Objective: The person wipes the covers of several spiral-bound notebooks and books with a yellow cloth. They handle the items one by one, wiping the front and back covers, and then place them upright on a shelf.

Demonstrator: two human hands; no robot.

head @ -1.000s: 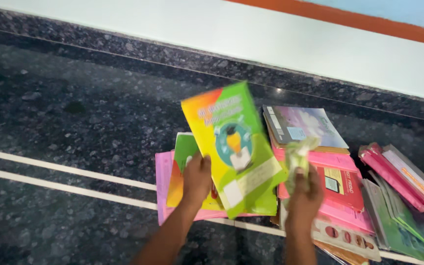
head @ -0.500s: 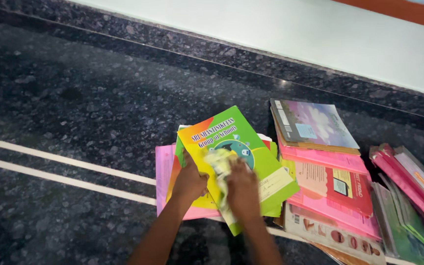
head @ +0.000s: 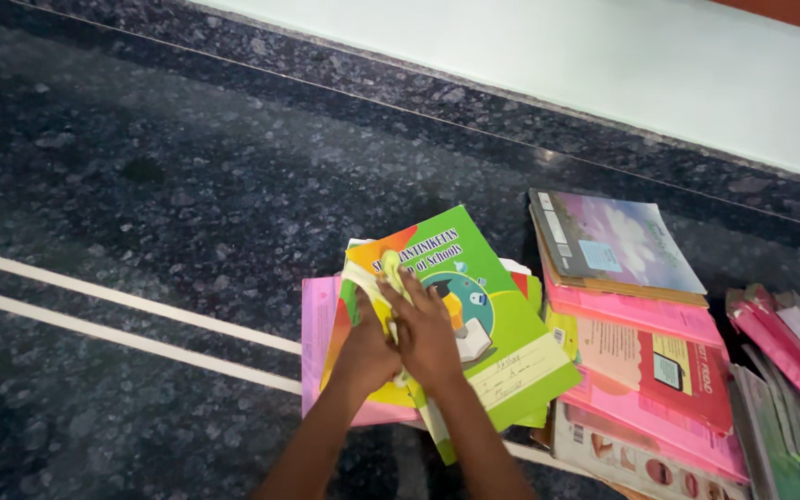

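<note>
Both hands (head: pixel 405 338) press cloth (head: pixel 383 278) on green book (head: pixel 497 319).

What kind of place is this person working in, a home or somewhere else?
Hard to say for sure. It is an indoor spot, perhaps a schoolroom or a home: school notebooks and pink folders lie in stacks on a dark polished stone floor with white inlay stripes, beside a pale wall.

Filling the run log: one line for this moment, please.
right hand: presses cloth on green book | left hand: steadies book edge
</note>
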